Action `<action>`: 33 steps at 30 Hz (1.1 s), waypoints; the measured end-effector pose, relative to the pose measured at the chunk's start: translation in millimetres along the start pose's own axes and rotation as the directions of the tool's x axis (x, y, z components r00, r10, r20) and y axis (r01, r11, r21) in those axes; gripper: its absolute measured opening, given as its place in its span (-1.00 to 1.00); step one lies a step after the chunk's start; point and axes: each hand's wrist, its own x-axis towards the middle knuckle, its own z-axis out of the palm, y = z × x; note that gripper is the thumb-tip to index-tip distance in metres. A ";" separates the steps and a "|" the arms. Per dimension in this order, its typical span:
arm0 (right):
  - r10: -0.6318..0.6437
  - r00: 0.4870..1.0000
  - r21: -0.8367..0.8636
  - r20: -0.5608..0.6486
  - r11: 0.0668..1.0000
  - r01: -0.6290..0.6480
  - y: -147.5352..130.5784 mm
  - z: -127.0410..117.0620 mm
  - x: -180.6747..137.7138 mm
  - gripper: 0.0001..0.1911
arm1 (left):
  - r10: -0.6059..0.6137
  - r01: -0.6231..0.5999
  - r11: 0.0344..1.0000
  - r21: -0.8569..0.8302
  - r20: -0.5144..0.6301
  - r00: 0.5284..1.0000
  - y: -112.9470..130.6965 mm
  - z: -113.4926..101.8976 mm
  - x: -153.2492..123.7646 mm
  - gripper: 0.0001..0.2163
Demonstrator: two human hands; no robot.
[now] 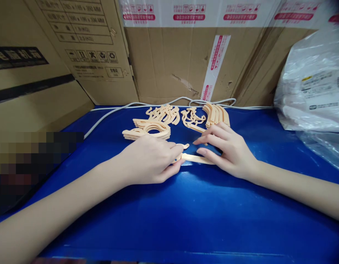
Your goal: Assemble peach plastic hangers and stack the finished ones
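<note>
My left hand [154, 157] is closed, thumb and fingers pinching a beige plastic folding-hanger piece [175, 160] with small holes, low over the blue table. From that pinch a straight hanger arm [198, 158] runs right, its far end passing under my right hand [224, 148]. A small curved end [186, 146] sticks out above the left fingertips. My right hand has its fingers apart, thumb and forefinger with a gap between them; whether it touches the arm is hard to see. Behind the left hand lies a stack of looped hanger pieces [128, 135].
At the back are a pile of curved hanger pieces [165, 114], a cluster of hooks [192, 116] and a row of hanger arms [217, 114]. A white cable [114, 110] runs along the cardboard boxes [169, 66]. Clear plastic wrapping [298, 99] bulges over the right side.
</note>
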 end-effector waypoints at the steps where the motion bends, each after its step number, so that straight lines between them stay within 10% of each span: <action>1: 0.017 0.999 -0.025 -0.037 1.000 -0.018 0.3 0.2 0.3 -0.76 | -0.008 0.008 1.000 0.003 0.004 1.000 -0.1 0.0 0.1 -0.75; 13: 0.324 0.946 0.121 -0.019 0.940 -0.319 14.7 9.0 1.6 -0.72 | -0.099 0.099 0.985 0.144 -0.009 0.995 -5.3 -8.1 -1.7 -0.74; 33: 0.346 0.938 0.347 0.009 0.879 -0.327 17.9 11.0 -2.0 -0.93 | -0.076 0.073 0.996 0.059 0.045 0.996 -5.6 -6.9 -1.7 -0.82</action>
